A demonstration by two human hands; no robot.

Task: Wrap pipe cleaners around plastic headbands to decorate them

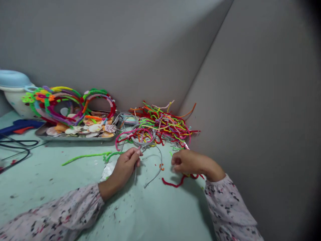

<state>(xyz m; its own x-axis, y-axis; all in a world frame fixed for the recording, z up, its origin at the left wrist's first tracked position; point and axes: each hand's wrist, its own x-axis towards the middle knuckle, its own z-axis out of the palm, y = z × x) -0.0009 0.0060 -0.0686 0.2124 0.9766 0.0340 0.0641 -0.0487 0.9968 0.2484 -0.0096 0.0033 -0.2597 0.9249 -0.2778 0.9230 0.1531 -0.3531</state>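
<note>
My left hand (127, 164) is closed in a pinch on a thin grey headband (161, 157), whose two ends point down toward the table. A bit of pink pipe cleaner shows at its fingertips. To the right, my right hand (187, 161) hovers with curled fingers; whatever they hold, if anything, is hidden. Below it lies a red pipe cleaner (173, 184). Small orange scraps (161, 166) lie between the hands. Left of my left hand are a bright green pipe cleaner (85, 156) and a whitish crumpled piece (107, 171), partly covered by the wrist.
A tangled heap of coloured pipe cleaners (163, 120) sits by the wall, with bare grey hoops (129, 118) beside it. A metal tray (75, 138) holds shells and finished pipe-cleaner headbands (60, 103). Farther left are a blue glue gun (22, 125), its black cord and a lidded container (16, 97).
</note>
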